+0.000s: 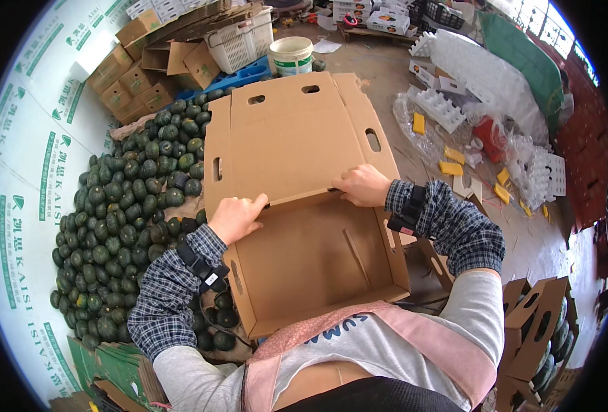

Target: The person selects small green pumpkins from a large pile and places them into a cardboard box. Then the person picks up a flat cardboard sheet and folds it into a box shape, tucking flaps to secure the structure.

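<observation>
In front of me stands an open brown cardboard box [297, 264], nothing in it but a thin narrow strip [356, 255] on its floor. Beyond its far wall a wide cardboard flap [287, 144] with hand holes lies spread out. My left hand [237, 218] is closed on the left part of the far wall's top edge. Farther right along that edge, my right hand [363, 185] grips it with curled fingers. Dark slots, partly covered, show at the fingertips of both hands. Checked sleeve covers with black wrist straps are on both forearms.
A large heap of dark green squashes [125, 220] lies left of the box. Behind are cartons [132, 89], a white crate [241, 41] and a bucket [291, 55]. Plastic wrap and yellow pieces [450, 167] litter the right floor. Lower right, a carton [534, 329] holds squashes.
</observation>
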`<action>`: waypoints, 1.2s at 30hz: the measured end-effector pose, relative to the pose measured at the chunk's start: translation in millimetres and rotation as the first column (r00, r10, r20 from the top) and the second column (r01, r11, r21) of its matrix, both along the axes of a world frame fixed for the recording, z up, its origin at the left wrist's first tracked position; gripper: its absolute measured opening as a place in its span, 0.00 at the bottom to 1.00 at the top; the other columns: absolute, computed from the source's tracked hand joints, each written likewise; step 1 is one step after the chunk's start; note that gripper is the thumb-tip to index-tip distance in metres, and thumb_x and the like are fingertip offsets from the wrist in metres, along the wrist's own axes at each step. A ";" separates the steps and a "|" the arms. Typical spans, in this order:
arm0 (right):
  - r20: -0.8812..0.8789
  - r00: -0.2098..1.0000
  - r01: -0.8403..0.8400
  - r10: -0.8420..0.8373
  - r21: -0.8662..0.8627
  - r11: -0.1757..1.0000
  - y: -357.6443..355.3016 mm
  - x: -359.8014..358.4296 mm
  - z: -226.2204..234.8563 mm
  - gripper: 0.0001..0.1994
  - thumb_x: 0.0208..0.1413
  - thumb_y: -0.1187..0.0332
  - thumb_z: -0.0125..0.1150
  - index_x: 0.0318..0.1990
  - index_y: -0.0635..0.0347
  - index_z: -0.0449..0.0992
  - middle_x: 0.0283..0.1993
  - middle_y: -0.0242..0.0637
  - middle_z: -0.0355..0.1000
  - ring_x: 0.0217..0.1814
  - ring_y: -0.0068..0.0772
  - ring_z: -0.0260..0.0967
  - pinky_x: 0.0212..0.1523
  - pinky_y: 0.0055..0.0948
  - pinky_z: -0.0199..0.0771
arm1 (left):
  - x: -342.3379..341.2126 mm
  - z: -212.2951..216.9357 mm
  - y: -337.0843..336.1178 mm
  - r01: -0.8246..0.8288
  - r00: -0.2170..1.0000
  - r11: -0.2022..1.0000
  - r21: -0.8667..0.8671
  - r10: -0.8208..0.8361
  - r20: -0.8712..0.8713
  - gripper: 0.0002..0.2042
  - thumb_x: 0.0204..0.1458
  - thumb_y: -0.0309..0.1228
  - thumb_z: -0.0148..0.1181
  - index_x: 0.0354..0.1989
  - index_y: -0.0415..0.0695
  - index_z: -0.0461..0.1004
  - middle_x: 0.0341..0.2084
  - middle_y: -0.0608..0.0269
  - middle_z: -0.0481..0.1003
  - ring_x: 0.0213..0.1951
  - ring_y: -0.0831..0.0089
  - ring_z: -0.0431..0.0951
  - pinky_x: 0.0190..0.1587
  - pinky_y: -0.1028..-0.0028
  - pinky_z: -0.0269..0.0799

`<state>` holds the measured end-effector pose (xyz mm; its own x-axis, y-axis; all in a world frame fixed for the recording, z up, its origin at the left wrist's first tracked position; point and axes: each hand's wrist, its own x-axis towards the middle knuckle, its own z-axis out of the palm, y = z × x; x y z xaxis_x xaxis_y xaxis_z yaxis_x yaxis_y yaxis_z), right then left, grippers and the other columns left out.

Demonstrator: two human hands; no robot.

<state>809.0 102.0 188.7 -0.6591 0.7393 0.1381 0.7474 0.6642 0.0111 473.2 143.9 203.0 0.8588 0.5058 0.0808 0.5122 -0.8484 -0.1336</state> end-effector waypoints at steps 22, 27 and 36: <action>-0.187 0.856 0.458 -0.482 -0.158 0.875 -48.7 93.6 37.0 0.16 0.46 0.66 0.65 0.45 0.55 0.76 0.37 0.46 0.75 0.39 0.53 0.73 0.39 0.43 0.74 | -14.8 59.0 2.7 -0.183 0.817 0.945 -0.272 0.300 0.493 0.37 0.50 0.53 0.62 0.61 0.38 0.62 0.56 0.43 0.66 0.59 0.51 0.65 0.61 0.61 0.61; -0.705 0.184 0.867 -0.684 -0.211 0.451 -162.7 215.6 -37.7 0.11 0.49 0.75 0.62 0.40 0.64 0.71 0.34 0.40 0.74 0.38 0.30 0.73 0.40 0.31 0.71 | -111.4 -18.6 12.4 -0.549 0.673 0.694 -0.465 0.697 0.246 0.39 0.54 0.51 0.59 0.63 0.29 0.56 0.56 0.35 0.64 0.60 0.48 0.64 0.63 0.59 0.59; -0.589 -0.533 0.833 -0.608 -0.236 -0.501 -262.0 208.2 -131.8 0.14 0.51 0.65 0.54 0.39 0.69 0.70 0.40 0.60 0.74 0.44 0.58 0.73 0.46 0.46 0.72 | -114.8 -109.2 -35.3 -0.088 0.439 0.350 -0.933 0.854 0.279 0.26 0.53 0.27 0.63 0.58 0.36 0.61 0.45 0.56 0.74 0.46 0.71 0.76 0.47 0.70 0.73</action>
<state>1017.1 -160.0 56.9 0.9457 -0.0549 0.3204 0.1534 -0.7936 -0.5888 358.4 108.5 93.8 0.2605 0.9415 -0.2137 0.4192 0.0891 0.9035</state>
